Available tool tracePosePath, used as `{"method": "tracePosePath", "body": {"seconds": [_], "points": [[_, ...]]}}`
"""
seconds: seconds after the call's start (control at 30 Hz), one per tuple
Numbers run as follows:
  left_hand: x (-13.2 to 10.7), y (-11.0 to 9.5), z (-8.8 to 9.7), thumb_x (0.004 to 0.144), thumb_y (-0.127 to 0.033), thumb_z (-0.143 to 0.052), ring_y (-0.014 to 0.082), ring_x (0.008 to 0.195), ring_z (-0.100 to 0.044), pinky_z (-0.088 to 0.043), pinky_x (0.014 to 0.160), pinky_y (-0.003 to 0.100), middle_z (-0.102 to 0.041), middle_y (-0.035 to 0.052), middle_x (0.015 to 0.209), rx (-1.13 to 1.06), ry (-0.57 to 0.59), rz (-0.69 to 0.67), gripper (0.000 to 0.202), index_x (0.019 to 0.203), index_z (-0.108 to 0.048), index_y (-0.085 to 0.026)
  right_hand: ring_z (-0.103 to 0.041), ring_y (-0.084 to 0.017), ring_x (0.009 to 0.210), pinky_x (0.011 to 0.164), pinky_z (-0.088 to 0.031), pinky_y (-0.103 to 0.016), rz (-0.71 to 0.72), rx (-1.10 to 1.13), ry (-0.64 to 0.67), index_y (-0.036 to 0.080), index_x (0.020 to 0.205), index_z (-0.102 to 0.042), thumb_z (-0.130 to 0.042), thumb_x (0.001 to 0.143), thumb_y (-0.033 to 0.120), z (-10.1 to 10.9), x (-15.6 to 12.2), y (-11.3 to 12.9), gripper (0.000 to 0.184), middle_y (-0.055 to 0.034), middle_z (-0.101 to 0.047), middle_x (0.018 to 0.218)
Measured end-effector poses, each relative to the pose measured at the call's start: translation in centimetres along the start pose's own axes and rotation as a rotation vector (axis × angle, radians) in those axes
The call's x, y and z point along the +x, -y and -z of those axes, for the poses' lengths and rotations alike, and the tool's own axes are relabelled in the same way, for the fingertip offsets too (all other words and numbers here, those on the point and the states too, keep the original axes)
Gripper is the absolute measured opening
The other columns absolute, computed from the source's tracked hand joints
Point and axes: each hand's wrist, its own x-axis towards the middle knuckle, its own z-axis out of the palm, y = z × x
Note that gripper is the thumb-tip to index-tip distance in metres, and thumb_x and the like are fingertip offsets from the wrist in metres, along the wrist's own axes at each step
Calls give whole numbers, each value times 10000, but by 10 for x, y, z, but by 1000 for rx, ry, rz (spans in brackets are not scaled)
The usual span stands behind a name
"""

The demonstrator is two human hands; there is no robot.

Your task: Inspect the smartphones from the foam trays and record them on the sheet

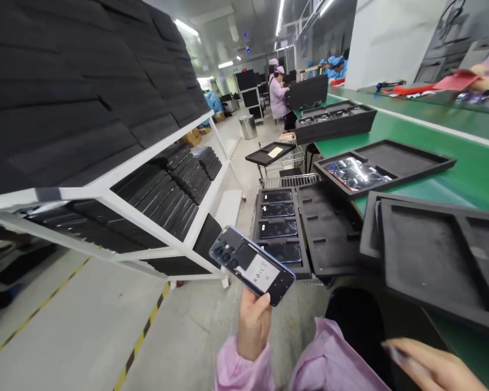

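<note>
Two pink sleeves [326,358] fill the bottom middle of the frame. Just above them, the left hand [252,326] is closed around the bottom end of a smartphone [251,266]. The phone sticks up and leans to the left, with its back and its camera lenses facing us. It hangs in the air over the grey floor [85,326], a little below the middle of the frame.

The right hand [432,369] is in the lower right corner. It is blurry. Something thin seems to lie by its fingers, but I cannot tell if it holds it.

Right behind the phone, a black foam tray [262,217] sits on a wire cart [289,180] with four more phones in its slots. An empty foam tray [432,260] rests on the green table [452,157] at the right. A white shelf [146,157] full of black trays fills the left.

Only the fingers at one end grip the phone, so it could slip and drop onto the hard floor. It could also bump the edge of the cart.
</note>
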Motion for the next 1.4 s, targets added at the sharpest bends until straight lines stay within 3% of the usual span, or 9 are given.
{"method": "tracePosePath", "body": {"seconds": [0.07, 0.2, 0.3, 0.47, 0.67, 0.83, 0.97, 1.1, 1.4], "points": [[7, 5, 16, 495, -249, -785, 249, 805, -654, -526, 758, 396, -706, 48, 850, 5, -107, 69, 468, 944, -654, -231, -644, -200, 662, 605, -532, -243, -211, 130, 230, 240, 733, -697, -525, 786, 541, -42, 26, 7, 351, -12, -657, 662], [8, 28, 36, 430, -142, -649, 199, 706, -633, -509, 711, 333, -664, -19, 681, -14, -224, 240, 331, 751, -639, -222, -634, -185, 761, 758, -516, -327, -431, 150, 231, 172, 842, -657, -551, 876, 342, -108, 73, -2, 203, -35, -661, 784], [3, 49, 46, 386, -85, -546, 129, 538, -557, -461, 582, 245, -584, -60, 522, 15, -234, 355, 203, 550, -554, -204, -597, -182, 903, 866, -473, -388, -504, 181, 191, 150, 928, -622, -564, 922, 339, -126, 88, -11, 198, -61, -626, 976], [-7, 68, 41, 368, -56, -484, 138, 538, -542, -416, 560, 243, -626, -18, 562, 43, -140, 498, 278, 585, -612, -172, -589, -216, 971, 938, -429, -435, -407, 411, 276, 131, 964, -629, -597, 873, 458, -122, 86, 21, 341, -66, -638, 978], [-6, 82, 17, 381, -54, -648, 294, 808, -615, -481, 762, 400, -656, 83, 710, -12, 5, 674, 340, 714, -641, -120, -636, -250, 715, 681, -526, -362, -378, 587, 411, 153, 743, -647, -671, 567, 621, -104, 97, 57, 501, -58, -659, 726], [26, 113, 11, 718, -561, -624, 323, 984, -580, -506, 738, 462, -596, 139, 912, -20, -204, 735, 437, 855, -553, -152, -645, -276, 735, 647, -530, -364, -500, 587, 231, 176, 800, -611, -605, 565, 641, -84, 111, 40, 521, -87, -669, 777], [60, 125, -5, 868, -565, -443, 246, 987, -593, -513, 731, 363, -579, 121, 1044, -4, -401, 673, 448, 1022, -542, -157, -644, -310, 818, 682, -529, -380, -558, 565, 136, 192, 819, -603, -604, 517, 621, -76, 109, 26, 525, -92, -675, 793], [75, 109, -10, 920, -425, -461, 157, 784, -613, -518, 690, 329, -612, 76, 1006, 47, -521, 598, 361, 1135, -522, -141, -626, -344, 889, 677, -513, -390, -586, 493, 62, 203, 830, -632, -571, 507, 615, -68, 105, 16, 527, -76, -677, 762], [88, 60, 50, 931, -456, -437, 132, 703, -616, -523, 653, 309, -639, 44, 886, 312, -464, 586, 371, 1044, -575, -132, -630, -320, 881, 769, -495, -380, -555, 471, 115, 205, 800, -649, -532, 518, 606, -70, 107, 24, 504, -66, -688, 836]]}}
